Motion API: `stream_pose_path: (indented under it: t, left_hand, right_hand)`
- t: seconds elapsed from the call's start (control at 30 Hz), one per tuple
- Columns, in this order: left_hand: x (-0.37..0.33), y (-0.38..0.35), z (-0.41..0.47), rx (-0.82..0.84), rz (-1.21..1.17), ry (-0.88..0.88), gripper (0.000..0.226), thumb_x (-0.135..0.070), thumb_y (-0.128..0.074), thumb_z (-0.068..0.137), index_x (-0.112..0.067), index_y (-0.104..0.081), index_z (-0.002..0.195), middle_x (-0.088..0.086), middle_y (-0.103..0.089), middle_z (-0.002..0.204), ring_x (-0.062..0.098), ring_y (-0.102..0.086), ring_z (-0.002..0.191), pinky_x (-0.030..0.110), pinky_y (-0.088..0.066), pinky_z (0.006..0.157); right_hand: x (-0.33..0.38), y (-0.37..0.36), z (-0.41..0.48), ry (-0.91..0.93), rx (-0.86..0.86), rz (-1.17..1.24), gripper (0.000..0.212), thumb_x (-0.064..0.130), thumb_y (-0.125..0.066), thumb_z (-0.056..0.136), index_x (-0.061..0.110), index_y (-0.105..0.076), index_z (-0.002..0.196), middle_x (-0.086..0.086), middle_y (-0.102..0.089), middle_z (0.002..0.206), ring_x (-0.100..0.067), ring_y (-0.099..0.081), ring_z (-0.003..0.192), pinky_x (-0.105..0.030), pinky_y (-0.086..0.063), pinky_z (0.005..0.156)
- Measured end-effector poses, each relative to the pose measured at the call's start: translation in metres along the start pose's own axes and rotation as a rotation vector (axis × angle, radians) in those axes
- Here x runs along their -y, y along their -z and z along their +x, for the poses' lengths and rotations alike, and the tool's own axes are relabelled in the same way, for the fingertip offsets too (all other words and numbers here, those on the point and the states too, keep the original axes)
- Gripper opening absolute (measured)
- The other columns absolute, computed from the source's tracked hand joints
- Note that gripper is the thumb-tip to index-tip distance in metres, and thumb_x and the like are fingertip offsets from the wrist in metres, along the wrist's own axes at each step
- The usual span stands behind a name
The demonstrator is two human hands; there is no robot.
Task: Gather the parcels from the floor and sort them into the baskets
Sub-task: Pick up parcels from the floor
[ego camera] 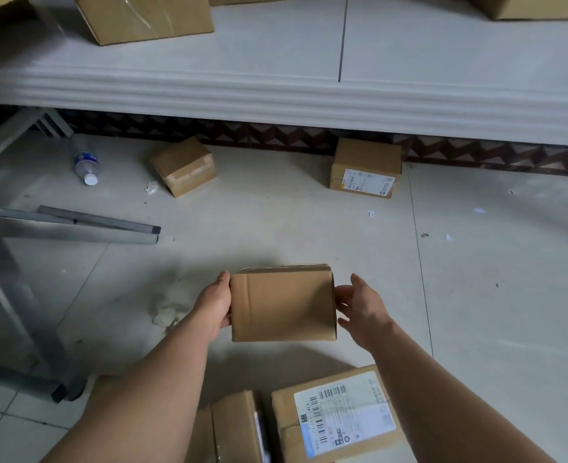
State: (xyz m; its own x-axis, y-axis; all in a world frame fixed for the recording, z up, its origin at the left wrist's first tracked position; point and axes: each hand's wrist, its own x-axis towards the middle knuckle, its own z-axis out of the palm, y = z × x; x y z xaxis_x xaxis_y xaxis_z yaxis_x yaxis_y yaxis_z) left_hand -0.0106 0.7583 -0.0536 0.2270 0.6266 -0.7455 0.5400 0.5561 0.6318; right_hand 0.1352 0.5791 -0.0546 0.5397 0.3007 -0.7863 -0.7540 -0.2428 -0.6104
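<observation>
A small plain cardboard parcel is held above the tiled floor in the middle of the view. My left hand grips its left side. My right hand is at its right side with fingers spread, the fingertips touching the edge. Two more parcels lie on the floor by the far wall: a tilted one and one with a white label. Close below me are a labelled parcel and a smaller parcel beside it. No basket is in view.
A white shelf spans the top and carries large cartons. A metal rack leg and loose grey tubes lie at the left. A plastic bottle and paper scraps litter the floor.
</observation>
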Motion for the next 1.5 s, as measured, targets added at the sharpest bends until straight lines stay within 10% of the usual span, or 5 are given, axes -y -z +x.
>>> stream_pose_path:
  t: [0.37, 0.6, 0.87, 1.2, 1.5]
  left_hand:
    - [-0.031, -0.031, -0.027, 0.062, -0.002, -0.085, 0.027, -0.033, -0.044, 0.098, -0.020, -0.067, 0.101, -0.005, -0.064, 0.086, 0.018, -0.057, 0.078, 0.032, -0.041, 0.077]
    - [-0.076, -0.022, -0.160, 0.007, -0.080, -0.027, 0.025, -0.030, -0.041, 0.096, -0.035, -0.065, 0.102, 0.000, -0.066, 0.107, 0.024, -0.060, 0.099, 0.043, -0.046, 0.098]
    - [-0.181, 0.010, -0.363, -0.039, -0.081, -0.118, 0.016, -0.020, -0.043, 0.100, -0.027, -0.054, 0.107, 0.001, -0.058, 0.110, 0.022, -0.053, 0.105, 0.036, -0.044, 0.095]
    - [-0.369, 0.137, -0.607, -0.078, -0.367, -0.468, 0.031, -0.025, -0.044, 0.096, -0.029, -0.068, 0.076, 0.002, -0.070, 0.093, 0.028, -0.066, 0.096, 0.041, -0.050, 0.087]
    - [-0.427, 0.336, -0.635, -0.273, -0.535, -0.410, 0.031, -0.027, -0.042, 0.097, -0.017, -0.053, 0.070, 0.005, -0.056, 0.072, 0.017, -0.053, 0.061, 0.028, -0.042, 0.062]
  right_hand:
    - [0.017, 0.031, -0.030, 0.004, 0.026, 0.163, 0.027, 0.028, -0.039, 0.099, 0.021, -0.065, 0.097, 0.001, -0.067, 0.117, -0.013, -0.058, 0.108, -0.060, -0.012, 0.111]
    - [0.073, 0.044, -0.169, 0.099, -0.039, 0.148, 0.030, 0.027, -0.043, 0.098, 0.031, -0.073, 0.096, 0.004, -0.069, 0.117, -0.011, -0.058, 0.115, -0.054, -0.030, 0.112]
    - [0.195, 0.034, -0.360, 0.252, -0.079, 0.068, 0.030, 0.037, -0.048, 0.098, 0.023, -0.074, 0.099, 0.004, -0.074, 0.097, -0.009, -0.068, 0.085, -0.025, -0.048, 0.067]
    - [0.371, -0.049, -0.607, 0.475, 0.110, 0.042, 0.041, 0.044, -0.036, 0.101, 0.021, -0.069, 0.106, 0.002, -0.071, 0.106, -0.018, -0.062, 0.107, -0.026, -0.046, 0.083]
    - [0.400, -0.222, -0.706, 0.481, 0.449, -0.196, 0.044, 0.052, -0.033, 0.099, 0.019, -0.053, 0.120, -0.003, -0.061, 0.110, -0.016, -0.060, 0.096, -0.036, -0.046, 0.083]
